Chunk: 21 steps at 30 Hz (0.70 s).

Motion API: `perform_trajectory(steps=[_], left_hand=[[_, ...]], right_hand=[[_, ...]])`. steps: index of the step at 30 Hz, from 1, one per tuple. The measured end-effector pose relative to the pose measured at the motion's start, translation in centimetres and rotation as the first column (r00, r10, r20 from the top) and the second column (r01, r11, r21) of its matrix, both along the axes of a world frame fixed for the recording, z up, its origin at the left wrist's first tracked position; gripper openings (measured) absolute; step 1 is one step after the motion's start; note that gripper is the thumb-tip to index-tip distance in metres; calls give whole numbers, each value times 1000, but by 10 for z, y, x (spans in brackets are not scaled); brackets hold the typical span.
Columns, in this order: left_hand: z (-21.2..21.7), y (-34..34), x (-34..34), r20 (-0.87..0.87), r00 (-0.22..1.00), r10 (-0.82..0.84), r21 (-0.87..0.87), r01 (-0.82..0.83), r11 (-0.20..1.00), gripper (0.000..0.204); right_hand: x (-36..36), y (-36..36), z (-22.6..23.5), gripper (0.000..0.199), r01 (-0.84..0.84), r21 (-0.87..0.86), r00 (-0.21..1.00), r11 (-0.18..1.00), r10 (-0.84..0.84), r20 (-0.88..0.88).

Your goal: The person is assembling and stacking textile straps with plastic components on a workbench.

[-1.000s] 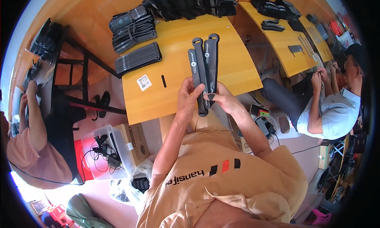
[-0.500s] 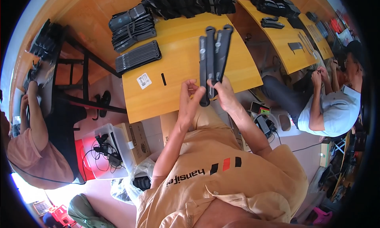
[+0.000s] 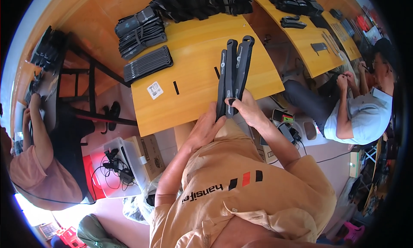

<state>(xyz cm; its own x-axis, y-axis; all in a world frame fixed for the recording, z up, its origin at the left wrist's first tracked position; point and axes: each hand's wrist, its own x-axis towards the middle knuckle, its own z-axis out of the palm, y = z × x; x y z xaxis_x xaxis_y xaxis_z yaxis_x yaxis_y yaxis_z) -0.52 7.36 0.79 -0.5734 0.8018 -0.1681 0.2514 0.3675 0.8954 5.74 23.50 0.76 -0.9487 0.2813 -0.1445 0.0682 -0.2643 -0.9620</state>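
Note:
Several long, flat black straps [image 3: 231, 69] with slotted, rounded far ends fan out upright in front of me, above the near edge of the yellow table [image 3: 193, 104]. My right hand [image 3: 246, 109] pinches their lower part from the right, thumb across the front. On the left side, my left hand [image 3: 208, 126] closes around the bottom ends, its fingers partly hidden behind them. Beyond, a neat row of similar black straps [image 3: 148, 64] lies on the table. Behind that row is a tied bundle of black straps [image 3: 140, 35].
A white label [image 3: 155, 90] and a small black strip [image 3: 176, 88] lie on the table. Black goods [image 3: 198, 5] line its back edge. A clear bin [image 3: 129, 166] of cables stands lower left, beside a cardboard box [image 3: 150, 155]. Co-workers sit left [image 3: 47, 170] and right [image 3: 355, 114].
My left hand has moved down and closed round the straps' lower ends, where its fingers were apart before. The straps have dropped slightly toward me. A second black strip now shows behind them.

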Motion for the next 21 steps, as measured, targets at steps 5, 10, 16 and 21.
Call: perform_trajectory(steps=[5,10,16,21], left_hand=[[-3,-12,4,78,994,-75,217,57,974,29],[7,-14,2,492,868,-74,147,1,989,28],[1,-2,6,519,854,14,207,-142,968,25],[-12,12,13,476,875,86,288,-247,925,31]], right_hand=[[8,-2,5,19,-96,34,994,995,94,46],[5,2,13,21,-160,-23,987,987,161,17],[-2,0,21,30,-133,-70,991,989,135,26],[-2,-8,18,40,-120,-23,993,993,120,-2]])
